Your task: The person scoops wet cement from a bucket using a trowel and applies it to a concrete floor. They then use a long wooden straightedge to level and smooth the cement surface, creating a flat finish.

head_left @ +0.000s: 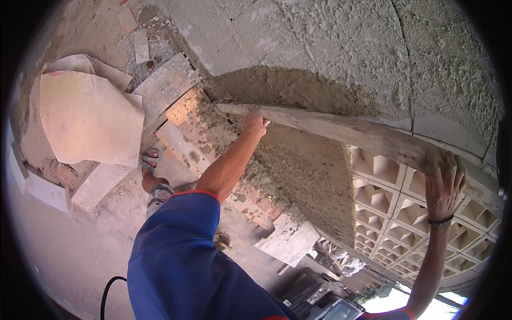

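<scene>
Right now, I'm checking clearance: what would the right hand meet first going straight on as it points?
First the wooden board, which the right hand touches; past it, probably the rough grey wall, though depth is unclear.

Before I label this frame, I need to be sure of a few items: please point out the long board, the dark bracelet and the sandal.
Long board [346,129]: head view, middle of its face.
Dark bracelet [440,222]: head view, its band.
Sandal [150,161]: head view, its straps.
</scene>
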Motion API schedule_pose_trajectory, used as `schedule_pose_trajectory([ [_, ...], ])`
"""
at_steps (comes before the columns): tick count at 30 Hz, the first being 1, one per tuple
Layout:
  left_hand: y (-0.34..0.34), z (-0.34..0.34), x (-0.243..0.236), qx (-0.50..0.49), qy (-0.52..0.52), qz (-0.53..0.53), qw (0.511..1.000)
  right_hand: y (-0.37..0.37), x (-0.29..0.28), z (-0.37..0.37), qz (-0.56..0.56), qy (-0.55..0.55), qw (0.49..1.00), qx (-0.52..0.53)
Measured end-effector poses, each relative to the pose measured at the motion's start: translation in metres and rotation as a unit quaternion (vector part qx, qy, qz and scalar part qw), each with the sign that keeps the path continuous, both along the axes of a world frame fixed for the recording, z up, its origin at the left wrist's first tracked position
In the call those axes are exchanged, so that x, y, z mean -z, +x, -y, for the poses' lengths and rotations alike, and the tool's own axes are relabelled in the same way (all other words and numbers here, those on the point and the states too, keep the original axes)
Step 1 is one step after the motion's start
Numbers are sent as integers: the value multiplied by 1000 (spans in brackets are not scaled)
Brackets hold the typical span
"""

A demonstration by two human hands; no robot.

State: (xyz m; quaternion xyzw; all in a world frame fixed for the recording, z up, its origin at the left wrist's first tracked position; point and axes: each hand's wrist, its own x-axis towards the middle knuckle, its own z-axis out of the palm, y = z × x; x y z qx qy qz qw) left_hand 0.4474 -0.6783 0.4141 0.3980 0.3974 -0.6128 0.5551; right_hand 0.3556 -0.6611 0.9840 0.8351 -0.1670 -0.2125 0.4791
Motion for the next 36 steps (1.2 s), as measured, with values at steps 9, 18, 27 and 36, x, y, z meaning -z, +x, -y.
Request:
schedule_pose_trajectory([
  [9, 2, 10, 48, 0, 1, -2, 1000, -16, 33, 0, 4, 26, 1000, 9],
  [18, 1, 10, 44, -20, 30, -13, 999, -28, 34, 3, 13, 15, 1000, 2],
  [27, 12, 1, -11, -73, -13, 7, 997, -30, 7, -1, 19, -19, 1000, -12],
  [36, 12, 9, 32, -2, -6, -9, 1000, -33, 39, 0, 33, 11, 999, -6],
])
